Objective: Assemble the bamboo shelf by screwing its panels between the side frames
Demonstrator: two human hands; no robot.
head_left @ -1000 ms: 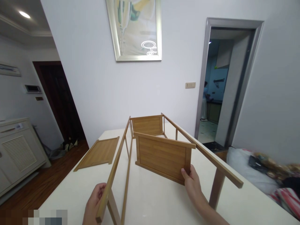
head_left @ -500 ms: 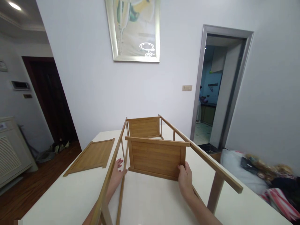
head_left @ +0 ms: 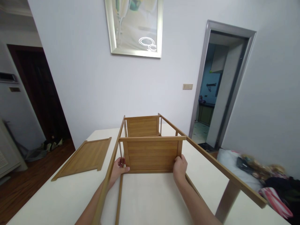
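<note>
A wooden shelf panel (head_left: pixel 152 156) with raised edge strips stands on its edge between the two sides of a wooden rack frame (head_left: pixel 212 157). My right hand (head_left: pixel 180 168) grips the panel's lower right edge, thumb on the near face. At the lower left corner, my left hand (head_left: pixel 118 170) has its thumb against the panel, and its fingers curl behind, partly hidden by the frame's upright. The panel's top strip meets the left rail and reaches the right rail. Farther back, a second panel (head_left: pixel 142 126) sits between the frame's far ends.
On the white table (head_left: pixel 150 200), a third wooden panel (head_left: pixel 84 156) lies flat at the left. A bed or seat heaped with clothes (head_left: pixel 276 178) is at the right. Behind the table are a wall with a framed picture (head_left: pixel 138 28) and a doorway (head_left: pixel 203 109).
My left hand has closed onto the panel's left corner, where before it was open beside it. The panel has swung level, its left end now nearer the left rail. The view has turned slightly right.
</note>
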